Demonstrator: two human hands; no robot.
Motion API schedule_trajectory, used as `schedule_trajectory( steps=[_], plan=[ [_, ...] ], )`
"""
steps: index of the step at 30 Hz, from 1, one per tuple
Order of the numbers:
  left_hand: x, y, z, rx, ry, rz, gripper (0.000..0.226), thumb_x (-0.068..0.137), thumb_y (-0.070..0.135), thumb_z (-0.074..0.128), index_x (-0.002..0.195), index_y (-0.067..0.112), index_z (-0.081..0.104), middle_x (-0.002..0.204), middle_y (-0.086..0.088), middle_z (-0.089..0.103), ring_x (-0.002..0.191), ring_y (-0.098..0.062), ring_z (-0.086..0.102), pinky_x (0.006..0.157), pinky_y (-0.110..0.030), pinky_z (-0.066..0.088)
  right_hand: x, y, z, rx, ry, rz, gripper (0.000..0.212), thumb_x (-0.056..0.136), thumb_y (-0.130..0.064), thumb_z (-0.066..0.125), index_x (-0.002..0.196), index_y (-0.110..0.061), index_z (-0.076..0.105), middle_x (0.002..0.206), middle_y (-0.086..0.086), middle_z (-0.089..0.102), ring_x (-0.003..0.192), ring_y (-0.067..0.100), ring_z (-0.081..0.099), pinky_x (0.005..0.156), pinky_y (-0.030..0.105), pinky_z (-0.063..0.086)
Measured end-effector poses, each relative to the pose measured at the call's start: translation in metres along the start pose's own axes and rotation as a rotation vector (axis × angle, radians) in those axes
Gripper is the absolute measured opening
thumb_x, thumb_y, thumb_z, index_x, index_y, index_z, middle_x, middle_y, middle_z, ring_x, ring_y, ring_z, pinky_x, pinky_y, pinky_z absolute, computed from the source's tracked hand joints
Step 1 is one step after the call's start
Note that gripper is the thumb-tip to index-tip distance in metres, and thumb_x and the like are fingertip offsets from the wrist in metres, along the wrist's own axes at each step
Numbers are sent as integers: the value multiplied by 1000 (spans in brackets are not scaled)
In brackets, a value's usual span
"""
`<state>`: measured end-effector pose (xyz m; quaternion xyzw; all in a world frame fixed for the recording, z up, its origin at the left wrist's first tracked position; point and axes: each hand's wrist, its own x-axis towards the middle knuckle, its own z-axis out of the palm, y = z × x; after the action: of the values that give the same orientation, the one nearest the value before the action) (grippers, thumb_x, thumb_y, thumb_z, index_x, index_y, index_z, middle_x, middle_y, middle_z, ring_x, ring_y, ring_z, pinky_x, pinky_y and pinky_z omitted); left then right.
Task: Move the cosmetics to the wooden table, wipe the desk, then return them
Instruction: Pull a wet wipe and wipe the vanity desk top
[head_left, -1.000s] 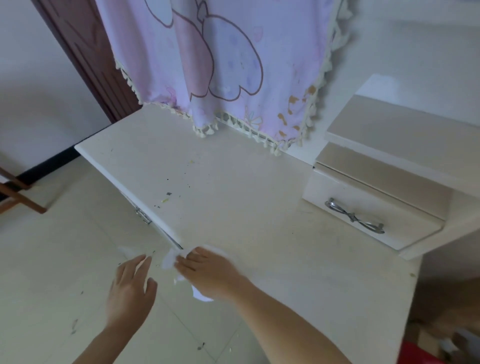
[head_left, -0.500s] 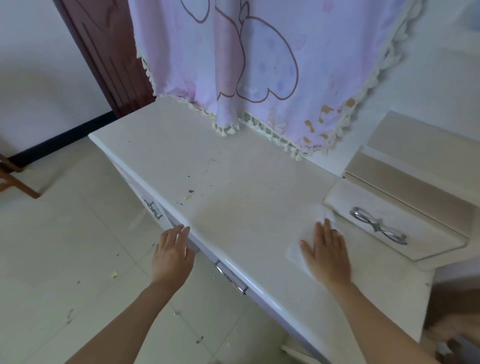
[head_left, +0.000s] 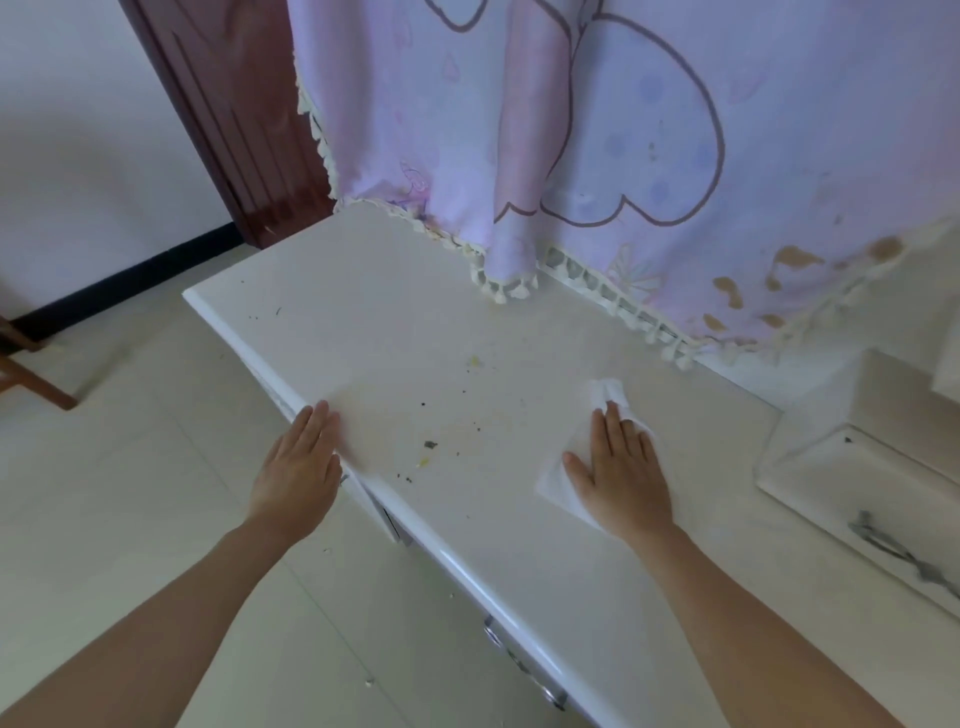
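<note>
Head view. Right hand (head_left: 621, 470): flat, fingers straight, pressing white wipe (head_left: 605, 393) onto desk (head_left: 519, 332) top; wipe edges showing past fingertips and thumb side. Left hand (head_left: 301, 462): flat, fingers straight, holding nothing, at desk front edge. Crumbs (head_left: 430, 445): between both hands. Pink fringed cloth (head_left: 623, 156): hanging beyond the fingertips.

- A pink-and-lilac cloth (head_left: 649, 156) with cartoon outlines and a cream tassel fringe hangs at the back.
- Left of the cloth: a dark red-brown door (head_left: 234, 114), then a white wall (head_left: 78, 130) with black skirting (head_left: 130, 275).
- Below-left of the cloth: a pale tiled floor (head_left: 130, 493), crumb-speckled, and a brown wooden leg (head_left: 31, 379).
- Below-right of the cloth: a cream drawer unit (head_left: 857, 483) with a metal handle (head_left: 904, 561).
</note>
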<state>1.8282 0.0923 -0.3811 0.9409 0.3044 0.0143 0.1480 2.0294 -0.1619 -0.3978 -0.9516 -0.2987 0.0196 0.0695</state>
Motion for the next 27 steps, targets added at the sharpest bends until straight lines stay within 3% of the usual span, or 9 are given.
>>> schedule_trajectory(
  steps=[3, 6, 8, 10, 15, 19, 22, 27],
  plan=[
    [9, -21, 1, -5, -10, 57, 52, 93, 31, 27, 142, 14, 26, 152, 3, 16, 137, -5, 6, 114, -25, 9, 29, -23, 5, 22, -38, -41, 71, 82, -45, 26, 124, 7, 50, 132, 25, 48, 112, 38, 55, 93, 49, 43],
    [11, -30, 0, -11, -26, 137, 68, 81, 42, 11, 141, 12, 24, 143, 12, 11, 134, -2, 6, 112, -23, 8, 38, -55, 4, -20, -4, -148, 61, 82, -39, 30, 116, 4, 58, 124, 22, 57, 103, 33, 62, 85, 46, 50],
    [12, -32, -3, -16, -61, 144, 56, 89, 31, 19, 142, 13, 17, 143, 14, 3, 133, 0, -1, 112, -19, 2, 31, -82, 8, -43, 14, -276, 57, 82, -36, 31, 114, 1, 61, 121, 18, 60, 97, 29, 65, 82, 41, 52],
    [13, -32, -6, -35, -99, 135, 53, 94, 12, 30, 143, 14, 12, 146, 13, -1, 132, 2, -6, 111, -17, -3, 16, -111, 13, -26, 2, -407, 55, 84, -36, 31, 117, -3, 59, 124, 15, 59, 98, 27, 64, 89, 35, 48],
    [20, -33, -25, 7, -227, 182, 63, 82, 11, 16, 145, 15, 9, 154, 4, 2, 132, 4, -8, 108, -13, -7, -21, -148, 15, -39, -115, -605, 53, 86, -37, 29, 124, -9, 53, 131, 8, 55, 105, 21, 59, 97, 33, 30],
    [21, -25, -39, 57, -314, 162, 68, 86, -4, 30, 146, 15, 3, 155, 3, -3, 142, -5, -4, 110, -14, -6, -49, -142, 11, -61, -176, -699, 54, 85, -42, 29, 127, -11, 42, 133, 4, 53, 109, 17, 56, 99, 31, 29],
    [21, -15, -50, 121, -372, 152, 66, 89, -2, 28, 146, 15, 0, 155, 2, -7, 143, -7, -5, 112, -17, -2, -65, -123, 9, -112, -198, -637, 63, 87, -53, 26, 128, -8, 40, 136, 8, 49, 111, 22, 54, 101, 33, 27],
    [21, -6, -54, 121, -398, 89, 62, 92, 1, 27, 146, 17, 1, 155, 5, -7, 143, -6, -5, 114, -22, 5, -60, -56, 3, -62, -205, -135, 79, 93, -53, 5, 124, 5, 48, 133, 22, 48, 114, 35, 55, 101, 37, 24]
  ],
)
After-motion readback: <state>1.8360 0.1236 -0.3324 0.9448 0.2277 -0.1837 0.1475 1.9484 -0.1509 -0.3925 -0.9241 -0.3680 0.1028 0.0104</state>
